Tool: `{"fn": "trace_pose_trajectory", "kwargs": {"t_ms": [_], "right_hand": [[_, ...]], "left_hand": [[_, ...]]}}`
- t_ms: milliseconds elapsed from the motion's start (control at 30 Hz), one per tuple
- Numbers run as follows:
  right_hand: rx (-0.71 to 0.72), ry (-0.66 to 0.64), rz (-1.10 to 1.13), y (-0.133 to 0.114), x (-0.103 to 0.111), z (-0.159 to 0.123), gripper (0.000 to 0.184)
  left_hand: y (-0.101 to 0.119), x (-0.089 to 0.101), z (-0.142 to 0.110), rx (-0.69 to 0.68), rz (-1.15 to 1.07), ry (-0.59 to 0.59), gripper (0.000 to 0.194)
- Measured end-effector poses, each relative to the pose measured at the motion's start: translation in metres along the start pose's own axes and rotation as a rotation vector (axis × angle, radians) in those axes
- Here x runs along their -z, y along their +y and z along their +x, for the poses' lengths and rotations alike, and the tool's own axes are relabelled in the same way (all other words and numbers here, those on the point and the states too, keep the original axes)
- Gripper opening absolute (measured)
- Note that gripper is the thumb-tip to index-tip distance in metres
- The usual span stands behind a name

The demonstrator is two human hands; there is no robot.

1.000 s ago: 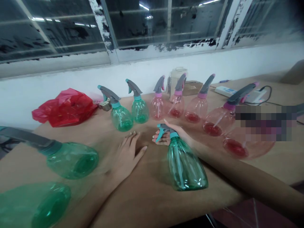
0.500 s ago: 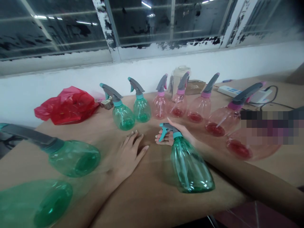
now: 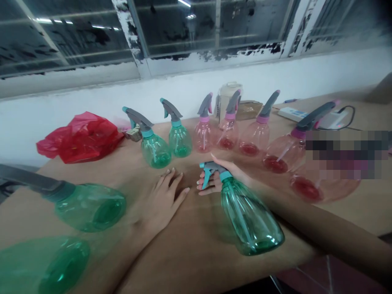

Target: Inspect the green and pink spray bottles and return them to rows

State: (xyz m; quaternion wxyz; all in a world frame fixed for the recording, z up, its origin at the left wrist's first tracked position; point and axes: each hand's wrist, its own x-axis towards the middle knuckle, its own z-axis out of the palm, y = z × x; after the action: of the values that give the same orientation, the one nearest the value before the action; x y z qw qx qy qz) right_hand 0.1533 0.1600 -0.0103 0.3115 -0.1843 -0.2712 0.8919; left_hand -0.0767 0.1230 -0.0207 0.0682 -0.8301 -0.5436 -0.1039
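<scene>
My right hand (image 3: 239, 172) holds a clear green spray bottle (image 3: 249, 218) by its neck, the fingers curled behind the grey head and teal trigger. The bottle is tilted, its head toward the far left and its base toward me. Flat on the table lies my left hand (image 3: 161, 200), fingers spread, with nothing in it. Just beyond it stand two more green spray bottles, a nearer one (image 3: 155, 151) and one beside it (image 3: 180, 141). Left of my left forearm are another green spray bottle (image 3: 92, 206) and a green bottle (image 3: 27, 261) cut by the frame edge.
Several pink spray bottles (image 3: 254, 136) form a curved row from back centre to the right. A red plastic bag (image 3: 82, 139) lies back left. Behind the pink row are a pale container (image 3: 225, 96), a brown package (image 3: 249, 109) and a white power strip (image 3: 294, 115) with a cable.
The held green spray bottle has tilted slightly more, its head moving a little left and its base right. My left hand stays flat on the table. The view has shifted slightly.
</scene>
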Motion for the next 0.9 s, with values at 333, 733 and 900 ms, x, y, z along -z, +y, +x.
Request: {"fn": "trace_pose_trajectory", "kwargs": {"t_ms": [333,733,900], "right_hand": [[-0.011,0.046,-0.059,0.0021,-0.0029,0.0013,0.044],[0.103,0.202,-0.105,0.0062,-0.0060,0.0007,0.019],[0.006,0.229,-0.154,0.0065,-0.0030,0.0007,0.029]], "left_hand": [[0.0003,0.0012,-0.0014,-0.015,0.026,0.004,0.054],[0.0020,0.0026,-0.0017,0.001,0.006,-0.017,0.053],[0.0005,0.0010,-0.0020,-0.001,0.009,-0.018,0.054]]}}
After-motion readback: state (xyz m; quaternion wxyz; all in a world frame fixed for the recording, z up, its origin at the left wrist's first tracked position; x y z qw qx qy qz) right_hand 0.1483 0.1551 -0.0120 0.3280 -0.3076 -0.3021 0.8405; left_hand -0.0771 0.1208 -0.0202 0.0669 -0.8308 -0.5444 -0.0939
